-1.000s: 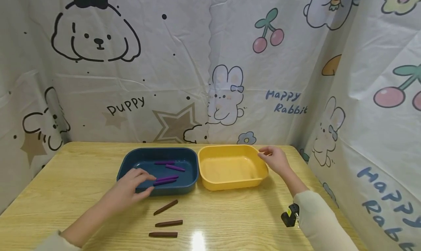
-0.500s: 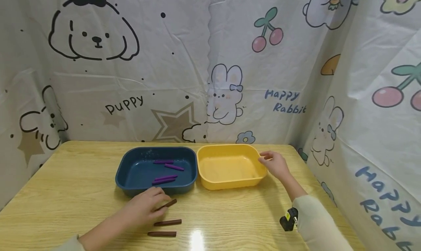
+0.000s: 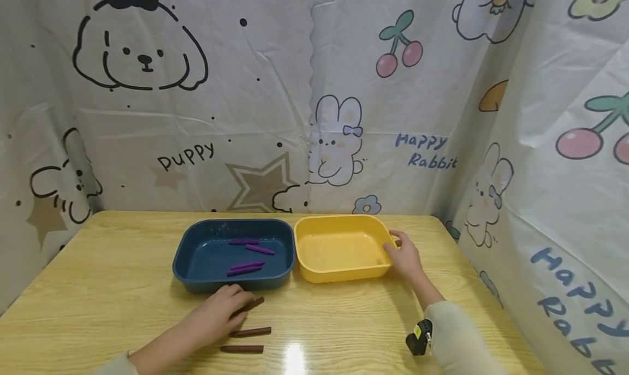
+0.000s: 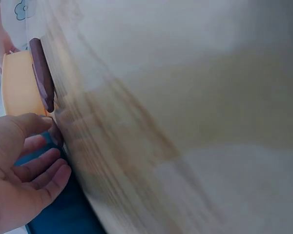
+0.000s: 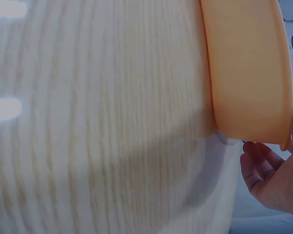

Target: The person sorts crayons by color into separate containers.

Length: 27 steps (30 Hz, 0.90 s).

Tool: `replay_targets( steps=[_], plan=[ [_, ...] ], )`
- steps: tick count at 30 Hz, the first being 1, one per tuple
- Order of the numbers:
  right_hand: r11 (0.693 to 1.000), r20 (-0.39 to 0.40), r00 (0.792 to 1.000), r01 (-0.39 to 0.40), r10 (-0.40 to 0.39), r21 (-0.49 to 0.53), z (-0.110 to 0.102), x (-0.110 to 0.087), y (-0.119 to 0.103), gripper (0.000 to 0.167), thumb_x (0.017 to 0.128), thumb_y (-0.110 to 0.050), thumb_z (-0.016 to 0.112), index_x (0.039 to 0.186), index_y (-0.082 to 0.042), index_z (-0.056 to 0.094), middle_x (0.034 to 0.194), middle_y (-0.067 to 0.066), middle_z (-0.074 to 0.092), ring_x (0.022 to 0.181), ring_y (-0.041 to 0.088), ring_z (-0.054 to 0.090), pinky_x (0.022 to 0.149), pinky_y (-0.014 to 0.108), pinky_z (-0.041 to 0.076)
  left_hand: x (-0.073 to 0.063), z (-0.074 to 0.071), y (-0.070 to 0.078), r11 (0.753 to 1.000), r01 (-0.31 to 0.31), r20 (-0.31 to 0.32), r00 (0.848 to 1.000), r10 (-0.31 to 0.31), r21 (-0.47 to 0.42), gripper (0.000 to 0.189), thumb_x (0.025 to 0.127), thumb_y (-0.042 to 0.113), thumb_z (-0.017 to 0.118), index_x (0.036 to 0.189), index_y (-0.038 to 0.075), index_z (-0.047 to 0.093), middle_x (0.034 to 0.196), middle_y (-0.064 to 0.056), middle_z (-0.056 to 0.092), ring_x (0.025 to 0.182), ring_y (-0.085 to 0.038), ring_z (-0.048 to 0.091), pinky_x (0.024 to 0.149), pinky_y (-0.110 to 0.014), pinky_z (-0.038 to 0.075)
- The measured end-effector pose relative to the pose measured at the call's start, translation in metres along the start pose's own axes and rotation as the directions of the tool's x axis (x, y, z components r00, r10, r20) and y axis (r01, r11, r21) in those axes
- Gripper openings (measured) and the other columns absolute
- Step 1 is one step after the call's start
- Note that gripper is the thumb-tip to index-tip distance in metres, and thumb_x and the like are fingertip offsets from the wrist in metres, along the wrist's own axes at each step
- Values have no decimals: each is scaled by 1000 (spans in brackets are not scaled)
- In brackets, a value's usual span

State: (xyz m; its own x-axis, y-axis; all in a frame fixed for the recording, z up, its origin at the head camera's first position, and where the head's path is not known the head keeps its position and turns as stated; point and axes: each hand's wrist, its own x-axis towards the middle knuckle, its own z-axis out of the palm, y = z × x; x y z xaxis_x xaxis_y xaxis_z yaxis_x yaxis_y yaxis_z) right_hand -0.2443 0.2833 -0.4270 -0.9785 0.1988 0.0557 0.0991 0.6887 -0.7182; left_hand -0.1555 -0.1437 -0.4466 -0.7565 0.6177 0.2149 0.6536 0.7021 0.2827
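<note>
My left hand [image 3: 216, 316] rests low over the table in front of the blue bin [image 3: 196, 279], pinching a brown crayon [image 3: 255, 303] between thumb and fingers. In the left wrist view the thumb covers much of that crayon [image 4: 55, 135]. Two more brown crayons [image 3: 251, 332] lie just nearer to me. Several purple crayons [image 3: 260, 249] are inside the blue bin. At the right end of the yellow bin [image 3: 344, 275], my right hand [image 3: 407, 259] grips the rim, its thumb at the inner side and its fingers outside, under the rim in the right wrist view.
Both bins stand side by side near the back of the wooden table [image 3: 334, 326]. Behind them hangs a printed cloth [image 3: 255, 107], which also closes off the right side. A black wrist device [image 3: 419, 337] sits at the right sleeve.
My left hand moved from above the blue bin down to the farthest brown crayon and took hold of it. The right hand, earlier beside the yellow bin, closed over its right rim.
</note>
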Motion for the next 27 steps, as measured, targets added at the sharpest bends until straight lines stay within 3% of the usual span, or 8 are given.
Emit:
replay_targets(
  steps=[6,13,20,27],
  plan=[
    [999,-19,1000,-23,24,46,5,1,2,51,92,-16,54,141,-8,39,125,26,50,110,35,52,81,38,52,3,0,1,999,52,20,998,-52,-11,22,84,12,65,104,5,66,91,-2,60,82,-18,57,73,-36,48],
    [998,-18,999,-29,30,57,6,3,3,52,91,-14,55,141,-8,39,124,27,52,107,35,55,76,34,53,7,0,0,992,86,55,995,-81,-87,18,83,8,64,100,4,68,81,4,55,70,-6,46,62,-27,43],
    [997,-5,999,-37,38,64,6,2,4,53,91,-13,55,141,-8,38,123,27,53,106,34,55,78,34,53,7,0,-1,991,76,63,996,-70,-107,15,82,7,65,97,9,70,78,7,51,70,-4,44,61,-24,41],
    [996,-7,999,-41,42,81,4,-2,2,53,90,-12,55,141,-7,40,122,28,53,99,33,59,73,30,53,11,-13,10,992,13,17,1000,-11,-125,13,81,8,67,94,10,70,78,8,52,71,-2,45,60,-21,42]
  ],
)
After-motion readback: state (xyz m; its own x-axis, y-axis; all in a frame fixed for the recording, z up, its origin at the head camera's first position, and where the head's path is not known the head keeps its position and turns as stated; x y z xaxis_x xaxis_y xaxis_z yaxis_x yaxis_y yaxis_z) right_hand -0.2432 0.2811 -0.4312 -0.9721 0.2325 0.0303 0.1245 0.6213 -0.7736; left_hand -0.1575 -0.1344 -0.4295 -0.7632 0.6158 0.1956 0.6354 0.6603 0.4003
